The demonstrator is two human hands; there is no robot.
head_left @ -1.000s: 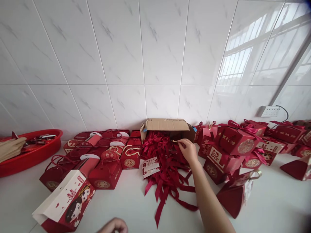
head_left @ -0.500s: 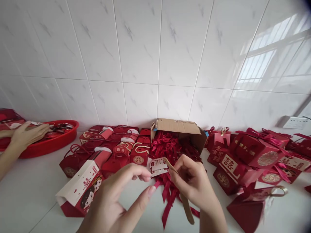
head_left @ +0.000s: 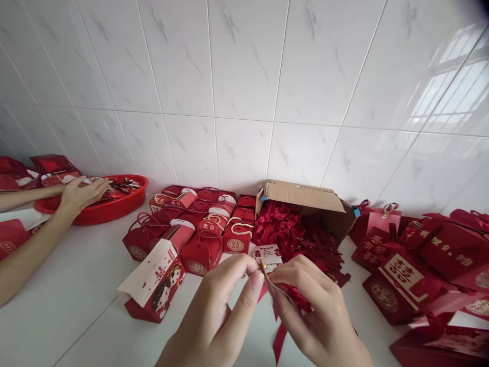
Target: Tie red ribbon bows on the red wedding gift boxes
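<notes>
In front of the cardboard box, my left hand (head_left: 225, 300) and my right hand (head_left: 315, 300) meet with fingertips almost together. Between them is a narrow tan strap (head_left: 275, 286) with a small gold stud (head_left: 263, 265) at its upper end. The left thumb and index finger pinch at the stud. My right fingers hold the strap just beside it, and part of it is hidden by that hand. Just behind the fingertips lie white printed cards (head_left: 267, 253). Dark red ribbons (head_left: 280, 341) hang over the table below.
The open cardboard box (head_left: 303, 194) holds red ribbons and dark red strips. Several red gift boxes (head_left: 201, 251) stand left of it, one with a white flap (head_left: 151, 272). More boxes (head_left: 397, 285) pile up at right. At far left, a co-worker's hands (head_left: 82, 196) reach into a red basin (head_left: 114, 211).
My left hand, formerly with thumb and index finger apart, now pinches the strap's studded end beside my right hand. The view has turned left, and more of the co-worker's arms shows.
</notes>
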